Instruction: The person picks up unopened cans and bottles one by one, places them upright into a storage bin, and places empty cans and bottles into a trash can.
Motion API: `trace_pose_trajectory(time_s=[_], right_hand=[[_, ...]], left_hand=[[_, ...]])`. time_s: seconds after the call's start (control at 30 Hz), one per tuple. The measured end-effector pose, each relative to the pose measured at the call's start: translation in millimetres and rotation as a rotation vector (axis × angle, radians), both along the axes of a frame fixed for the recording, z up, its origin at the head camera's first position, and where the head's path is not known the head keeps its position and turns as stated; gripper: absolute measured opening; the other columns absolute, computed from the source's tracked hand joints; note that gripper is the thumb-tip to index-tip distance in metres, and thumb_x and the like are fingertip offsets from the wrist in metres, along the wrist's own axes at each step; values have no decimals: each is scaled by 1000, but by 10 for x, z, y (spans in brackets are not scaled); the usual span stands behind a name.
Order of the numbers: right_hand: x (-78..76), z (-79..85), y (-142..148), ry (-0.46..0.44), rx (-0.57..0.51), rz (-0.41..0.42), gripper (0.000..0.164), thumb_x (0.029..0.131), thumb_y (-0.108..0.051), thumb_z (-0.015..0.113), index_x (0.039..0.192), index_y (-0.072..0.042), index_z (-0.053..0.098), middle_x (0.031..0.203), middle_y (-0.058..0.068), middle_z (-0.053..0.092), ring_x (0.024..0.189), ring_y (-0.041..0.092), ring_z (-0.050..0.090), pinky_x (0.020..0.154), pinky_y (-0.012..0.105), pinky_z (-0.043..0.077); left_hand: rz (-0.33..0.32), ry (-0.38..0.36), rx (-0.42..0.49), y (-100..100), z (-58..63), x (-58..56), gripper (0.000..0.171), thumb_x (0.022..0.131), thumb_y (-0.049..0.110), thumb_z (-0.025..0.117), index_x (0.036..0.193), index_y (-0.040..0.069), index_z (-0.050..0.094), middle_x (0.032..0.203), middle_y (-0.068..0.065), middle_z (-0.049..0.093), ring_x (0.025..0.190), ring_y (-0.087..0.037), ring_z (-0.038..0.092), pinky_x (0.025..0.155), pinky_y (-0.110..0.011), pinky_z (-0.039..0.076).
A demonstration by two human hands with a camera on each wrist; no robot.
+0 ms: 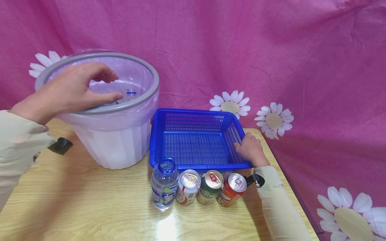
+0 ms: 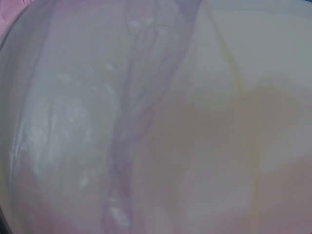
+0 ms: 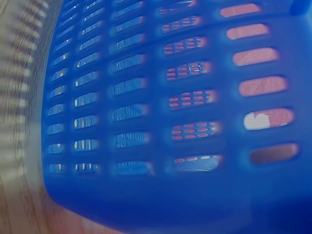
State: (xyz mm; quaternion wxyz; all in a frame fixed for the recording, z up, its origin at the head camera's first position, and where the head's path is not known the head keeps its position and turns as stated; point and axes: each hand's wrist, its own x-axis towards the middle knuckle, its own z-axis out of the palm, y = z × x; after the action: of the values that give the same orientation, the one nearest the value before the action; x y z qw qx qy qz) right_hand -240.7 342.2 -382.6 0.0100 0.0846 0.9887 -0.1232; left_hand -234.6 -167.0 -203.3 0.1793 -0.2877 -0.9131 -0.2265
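My left hand (image 1: 79, 87) is held over the near rim of a white bin (image 1: 108, 147) with a grey rim, thumb and fingers apart and nothing between them. Inside the bin's clear purplish liner shows a clear bottle neck with a blue ring (image 1: 131, 92). The left wrist view is filled by the bin's side and its liner (image 2: 146, 97). At the right side of a blue plastic basket (image 1: 196, 147), my right hand (image 1: 250, 149) grips the rim, thumb on the inner side. The basket's slotted wall (image 3: 161, 112) fills the right wrist view.
In front of the basket stand a capless clear bottle (image 1: 164, 187), a white can (image 1: 188, 187), a green can (image 1: 210, 187) and a red can (image 1: 231, 190) in a row. Behind the wooden table (image 1: 105, 207) hangs a pink cloth (image 1: 187, 50) with white flowers.
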Motion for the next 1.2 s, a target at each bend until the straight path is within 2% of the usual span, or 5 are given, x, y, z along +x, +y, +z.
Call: trace_pose_trajectory(time_s=[0.17,0.23,0.4,0.47,1.2], right_hand=[[-1,-6,-13,-6,3,-2,57,100,-34,54,125,15,42,118,37,56,108,51,55,96,62,49],[-4,-10,-14,-9,2,-4,57,100,-34,54,126,15,42,118,37,56,109,51,55,96,62,49],[-12,-21,-7,0,9,6,59,99,-34,55,126,17,42,120,39,56,112,54,55,97,63,48],[-14,-21,-4,4,10,11,60,99,-34,55,126,18,42,121,40,56,114,56,55,98,64,47],[-28,-16,4,-20,-3,-9,60,100,-36,54,128,16,41,122,38,55,113,53,53,98,64,48]], left_hand=[[3,19,9,-4,-4,23,43,84,30,84,119,9,69,114,-16,74,111,-33,66,100,-49,47],[8,48,14,-3,-9,34,43,82,29,86,118,9,70,113,-14,75,109,-30,67,100,-39,47],[5,143,37,-6,-18,38,43,76,26,90,113,12,73,106,-9,76,99,1,59,91,-11,38],[0,169,44,-5,-15,39,43,75,25,91,111,13,74,105,-8,76,96,9,53,90,-7,36],[-15,257,23,0,28,104,40,75,24,90,109,11,74,101,-8,76,93,-20,63,88,-11,38]])
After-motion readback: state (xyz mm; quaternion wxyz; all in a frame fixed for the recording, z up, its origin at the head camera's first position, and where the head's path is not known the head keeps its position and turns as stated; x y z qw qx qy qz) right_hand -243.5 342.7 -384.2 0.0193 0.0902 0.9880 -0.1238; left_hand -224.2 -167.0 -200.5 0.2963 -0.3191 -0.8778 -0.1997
